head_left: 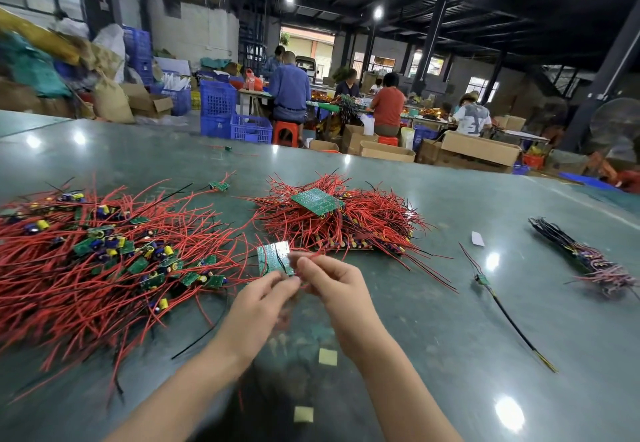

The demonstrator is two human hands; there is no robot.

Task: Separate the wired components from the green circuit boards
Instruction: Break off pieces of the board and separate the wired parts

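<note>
A small green circuit board point(273, 257) stands upright between my two hands, above the table's middle. My left hand point(258, 306) pinches its lower edge with curled fingers. My right hand point(330, 280) pinches the board's right side, where red wires point(317, 254) leave it. To the left lies a wide heap of separated small boards with red wires point(104, 254). Behind my hands sits a second pile of red-wired boards point(346, 223) with a larger green panel point(317, 201) lying on top.
A single wired board point(482, 279) with a long black lead lies to the right. A dark wire bundle point(581, 256) sits at the far right, a white scrap point(477, 238) near it. Two yellowish squares point(327, 356) lie close to me. People work at benches beyond the table.
</note>
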